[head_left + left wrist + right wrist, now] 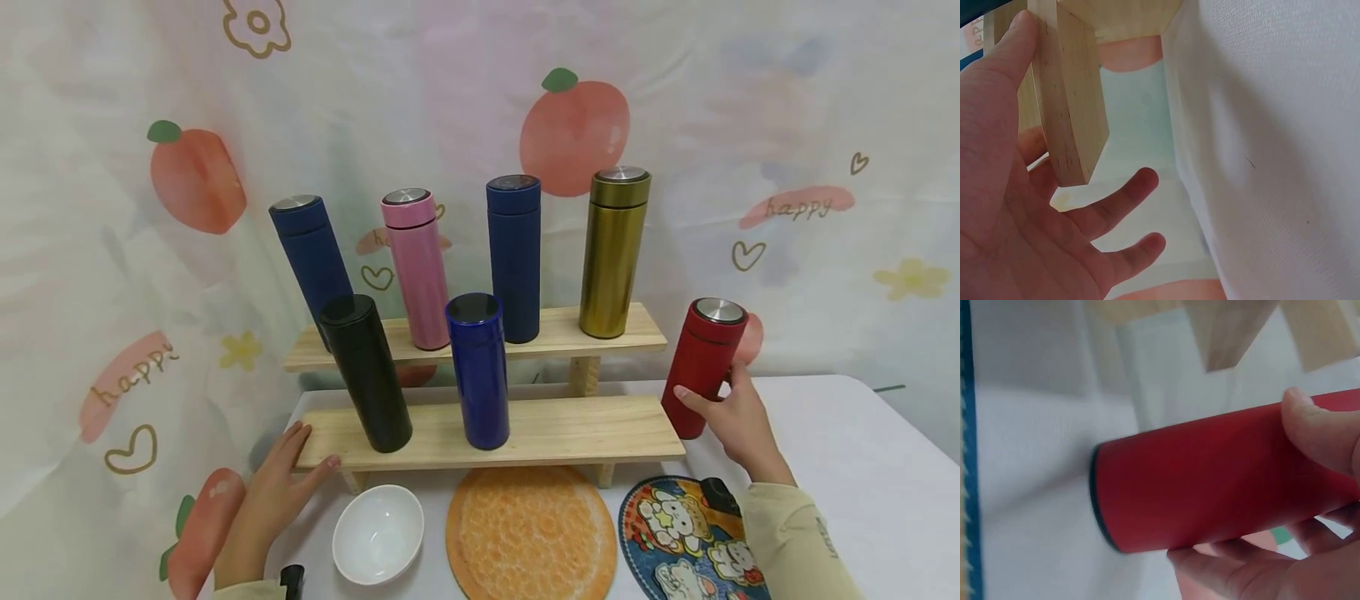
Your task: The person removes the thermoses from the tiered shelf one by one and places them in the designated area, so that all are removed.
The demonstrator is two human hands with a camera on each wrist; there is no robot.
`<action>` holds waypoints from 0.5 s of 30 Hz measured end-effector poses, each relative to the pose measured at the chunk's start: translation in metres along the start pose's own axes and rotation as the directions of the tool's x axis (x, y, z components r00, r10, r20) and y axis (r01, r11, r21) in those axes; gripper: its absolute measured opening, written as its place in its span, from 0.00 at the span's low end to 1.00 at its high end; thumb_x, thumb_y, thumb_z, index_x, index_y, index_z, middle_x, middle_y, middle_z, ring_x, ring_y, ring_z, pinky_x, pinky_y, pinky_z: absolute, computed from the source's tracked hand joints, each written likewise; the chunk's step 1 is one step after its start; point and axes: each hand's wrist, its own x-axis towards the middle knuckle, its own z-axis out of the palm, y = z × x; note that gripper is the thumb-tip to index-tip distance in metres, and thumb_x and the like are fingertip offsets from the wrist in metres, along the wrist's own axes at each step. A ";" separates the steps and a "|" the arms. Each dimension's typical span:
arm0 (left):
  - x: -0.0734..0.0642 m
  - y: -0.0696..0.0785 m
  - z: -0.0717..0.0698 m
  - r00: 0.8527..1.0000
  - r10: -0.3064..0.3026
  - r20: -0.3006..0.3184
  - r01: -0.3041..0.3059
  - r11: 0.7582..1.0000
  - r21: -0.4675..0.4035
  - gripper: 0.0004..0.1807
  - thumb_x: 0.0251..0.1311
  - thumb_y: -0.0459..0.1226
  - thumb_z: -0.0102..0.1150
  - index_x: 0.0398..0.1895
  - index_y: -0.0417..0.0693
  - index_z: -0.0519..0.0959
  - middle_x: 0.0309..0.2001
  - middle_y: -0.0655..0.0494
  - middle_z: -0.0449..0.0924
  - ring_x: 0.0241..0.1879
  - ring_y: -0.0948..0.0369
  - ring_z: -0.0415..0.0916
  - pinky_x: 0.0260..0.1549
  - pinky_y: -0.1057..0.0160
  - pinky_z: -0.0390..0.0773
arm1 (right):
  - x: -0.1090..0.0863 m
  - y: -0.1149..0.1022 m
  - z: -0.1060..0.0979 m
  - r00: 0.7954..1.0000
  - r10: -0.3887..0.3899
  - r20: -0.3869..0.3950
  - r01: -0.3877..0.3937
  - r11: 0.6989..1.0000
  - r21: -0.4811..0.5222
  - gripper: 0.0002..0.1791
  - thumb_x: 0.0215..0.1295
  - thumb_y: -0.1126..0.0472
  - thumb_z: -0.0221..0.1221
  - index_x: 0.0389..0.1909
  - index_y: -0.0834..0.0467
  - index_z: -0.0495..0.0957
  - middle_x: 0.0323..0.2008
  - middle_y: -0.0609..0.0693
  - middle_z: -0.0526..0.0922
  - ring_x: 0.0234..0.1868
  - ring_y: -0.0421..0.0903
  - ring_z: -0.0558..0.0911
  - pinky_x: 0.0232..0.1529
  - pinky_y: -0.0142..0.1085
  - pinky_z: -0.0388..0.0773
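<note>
My right hand (738, 421) holds a red thermos bottle (703, 367) with a silver lid, thumb on one side and fingers on the other. It is beside the right end of the two-tier wooden shelf (600, 425). The right wrist view shows the bottle's lower body and dark base rim; whether it touches the table I cannot tell. At the shelf's lower left end, my left hand (273, 492) holds the board's corner between thumb and first fingers. In the left wrist view two other fingers (1129, 197) stick out past the board (1063, 112).
On the lower tier stand a black bottle (367, 375) and a shiny blue one (480, 375). Navy, pink (417, 275) and gold (615, 258) bottles stand on the upper tier. In front are a white bowl (378, 533), a round orange mat (532, 533) and a cartoon mat (675, 533).
</note>
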 end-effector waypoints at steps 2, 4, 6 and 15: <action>0.000 0.001 0.001 1.000 0.007 -0.007 -0.007 1.000 0.000 0.52 0.73 0.59 0.63 0.83 0.32 0.57 0.83 0.31 0.50 0.80 0.31 0.50 0.73 0.28 0.56 | 0.007 0.003 -0.001 1.000 -0.018 0.009 0.018 1.000 -0.017 0.46 0.77 0.59 0.65 0.81 0.70 0.47 0.70 0.76 0.65 0.67 0.74 0.68 0.59 0.60 0.81; 0.000 0.001 0.002 1.000 0.016 -0.015 -0.016 1.000 -0.001 0.51 0.73 0.59 0.63 0.83 0.32 0.57 0.83 0.31 0.50 0.80 0.31 0.50 0.73 0.28 0.56 | 0.015 0.006 -0.003 0.999 -0.026 0.023 0.027 1.000 -0.012 0.46 0.77 0.59 0.65 0.80 0.72 0.47 0.69 0.77 0.66 0.66 0.74 0.69 0.56 0.51 0.81; 0.000 0.000 0.002 1.000 0.019 -0.020 -0.019 1.000 -0.001 0.51 0.73 0.59 0.63 0.83 0.32 0.57 0.83 0.31 0.50 0.80 0.31 0.50 0.73 0.28 0.57 | 0.024 0.008 -0.003 0.999 -0.026 0.040 0.026 1.000 -0.002 0.46 0.77 0.60 0.65 0.79 0.73 0.46 0.68 0.78 0.66 0.66 0.75 0.70 0.57 0.51 0.81; 0.000 -0.002 0.003 1.000 0.018 -0.022 -0.018 1.000 -0.005 0.51 0.73 0.59 0.64 0.82 0.32 0.58 0.83 0.31 0.51 0.79 0.31 0.51 0.73 0.29 0.57 | 0.046 0.014 -0.006 0.991 -0.007 0.132 -0.004 0.997 0.081 0.47 0.80 0.60 0.61 0.81 0.71 0.38 0.73 0.79 0.59 0.71 0.77 0.66 0.64 0.70 0.69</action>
